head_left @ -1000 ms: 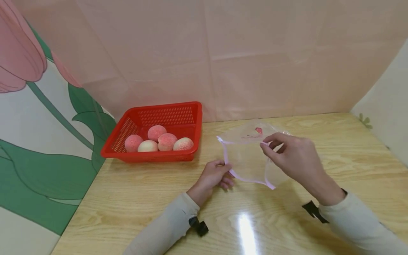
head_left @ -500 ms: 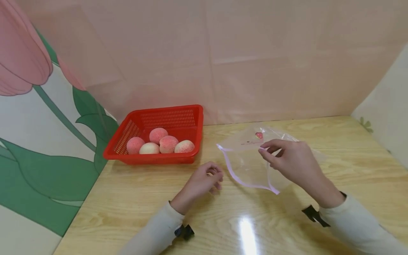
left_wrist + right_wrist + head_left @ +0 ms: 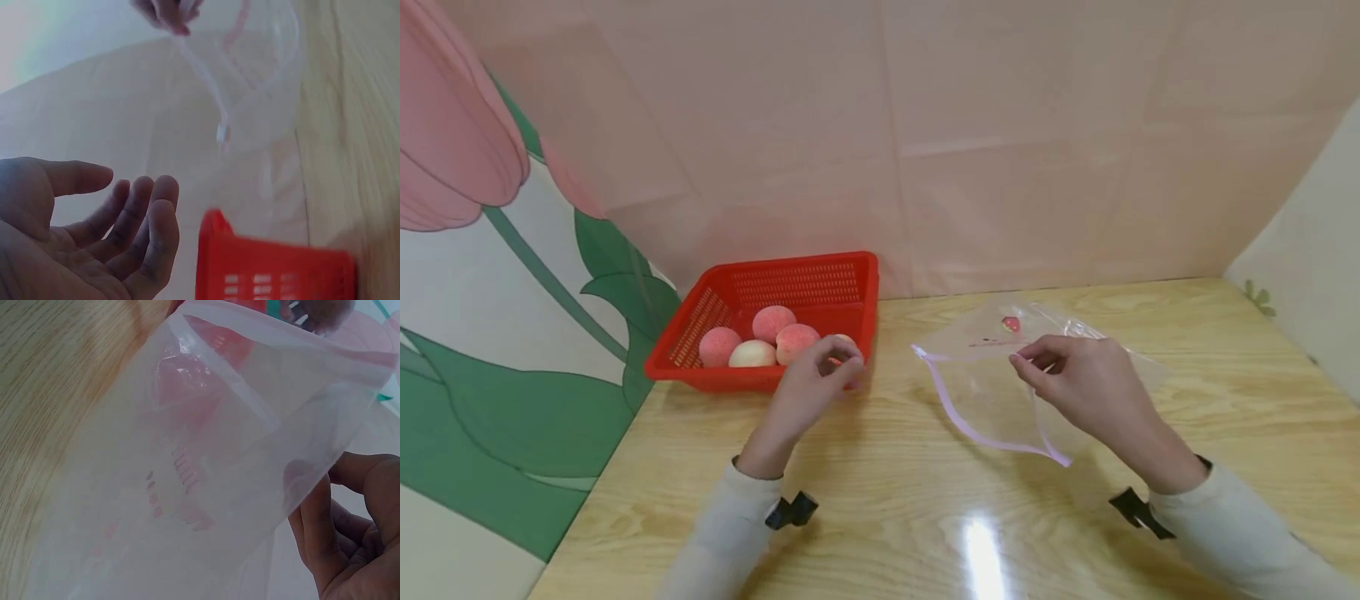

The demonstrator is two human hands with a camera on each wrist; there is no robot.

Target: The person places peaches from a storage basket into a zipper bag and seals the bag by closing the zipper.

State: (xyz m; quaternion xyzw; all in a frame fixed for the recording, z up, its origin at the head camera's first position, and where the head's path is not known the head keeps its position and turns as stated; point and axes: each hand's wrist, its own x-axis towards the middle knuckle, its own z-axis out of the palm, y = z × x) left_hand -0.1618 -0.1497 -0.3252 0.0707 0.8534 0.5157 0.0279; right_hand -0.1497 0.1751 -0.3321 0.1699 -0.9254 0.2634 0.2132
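A clear zip bag (image 3: 977, 392) with a pale purple zip edge and a small strawberry print gapes open at its mouth. My right hand (image 3: 1078, 379) pinches the bag's upper edge between thumb and fingers; the right wrist view shows the film (image 3: 206, 462) spread in front of that hand. My left hand (image 3: 812, 383) holds nothing, its fingers loosely bent, at the front right corner of a red basket (image 3: 700, 379). Inside lie several peaches (image 3: 772, 322), pink and cream. In the head view the left hand partly covers the rightmost peach (image 3: 844, 339).
The wooden table (image 3: 865, 517) carries the basket at back left and the bag at centre right. A pinkish sheet (image 3: 1000, 167) hangs behind, with a tulip-painted panel (image 3: 497, 400) on the left and a white wall (image 3: 1315, 217) on the right.
My left hand has let go of the bag's zip edge and moved left to the basket. The bag's near edge now hangs loose. The right hand keeps its pinch almost in place.
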